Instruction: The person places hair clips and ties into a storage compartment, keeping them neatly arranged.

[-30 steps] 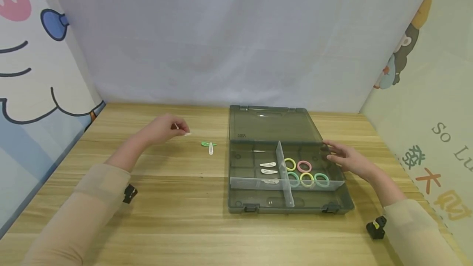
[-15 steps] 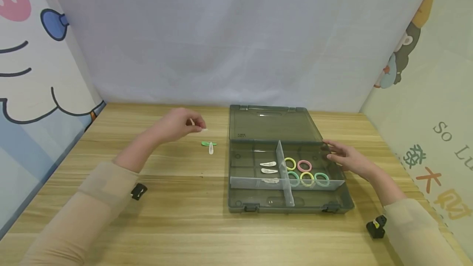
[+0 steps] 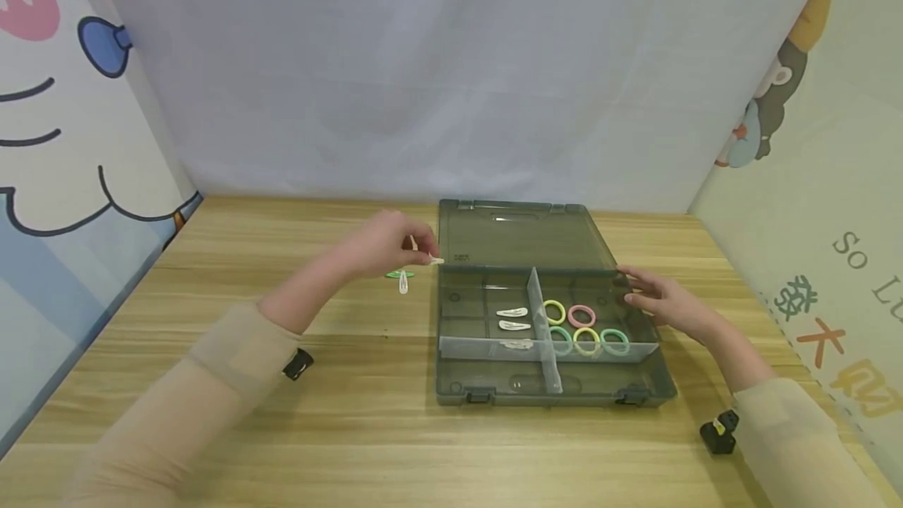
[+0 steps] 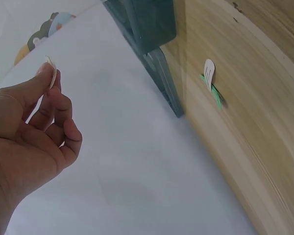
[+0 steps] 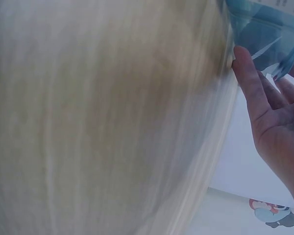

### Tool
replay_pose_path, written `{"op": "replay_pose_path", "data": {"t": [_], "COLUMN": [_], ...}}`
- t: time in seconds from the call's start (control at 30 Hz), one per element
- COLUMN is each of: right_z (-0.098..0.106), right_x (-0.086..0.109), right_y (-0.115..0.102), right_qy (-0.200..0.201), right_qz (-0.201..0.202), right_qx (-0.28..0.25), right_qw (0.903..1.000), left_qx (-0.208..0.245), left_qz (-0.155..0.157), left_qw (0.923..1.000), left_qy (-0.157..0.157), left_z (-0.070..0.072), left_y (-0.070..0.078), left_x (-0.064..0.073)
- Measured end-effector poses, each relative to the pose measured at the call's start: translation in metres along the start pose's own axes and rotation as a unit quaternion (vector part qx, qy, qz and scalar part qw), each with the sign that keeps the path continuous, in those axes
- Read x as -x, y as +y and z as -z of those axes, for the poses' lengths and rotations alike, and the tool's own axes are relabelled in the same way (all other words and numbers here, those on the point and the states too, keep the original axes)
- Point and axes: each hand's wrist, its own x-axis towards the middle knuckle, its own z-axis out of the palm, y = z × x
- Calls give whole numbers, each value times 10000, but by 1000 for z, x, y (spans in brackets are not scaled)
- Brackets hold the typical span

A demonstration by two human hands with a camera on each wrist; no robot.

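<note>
Between thumb and fingertips my left hand (image 3: 391, 245) pinches a white snap hair clip (image 4: 52, 73), held up close to the left edge of the open box's lid. Behind that hand, a white hair clip (image 3: 404, 282) lies across a green hair clip (image 4: 216, 97) on the table. My right hand (image 3: 663, 300) rests at the right side of the grey translucent organizer box (image 3: 487, 382), fingers extended along its wall. Inside the box, several white hair clips (image 3: 513, 326) occupy the left compartment. Yellow, pink and green hair ties (image 3: 582, 317) fill part of the right one.
Clear dividers (image 3: 546, 367) split the box into compartments. Its lid (image 3: 518, 237) lies folded back toward the white backdrop (image 3: 451, 85). Printed panels stand at both sides of the wooden table (image 3: 339, 429).
My left hand has carried the white hair clip rightward across the table, past the crossed clips, to the box lid's edge. The right hand stays at the box.
</note>
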Motion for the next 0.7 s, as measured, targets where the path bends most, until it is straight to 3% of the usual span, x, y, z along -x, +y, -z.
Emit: {"op": "replay_pose_path", "data": {"t": [0.3, 0.7], "right_z": [-1, -2], "right_x": [-3, -3], "right_y": [1, 1], "right_qy": [10, 3], "right_qz": [56, 89], "right_qx": [-1, -28], "right_qw": [10000, 10000], "left_qx": [208, 324], "left_qz": [-352, -705], "left_qw": [9988, 9922], "left_qy": [-287, -974], "left_z": [-24, -59], "left_y": [14, 7], "left_x": [-16, -33]}}
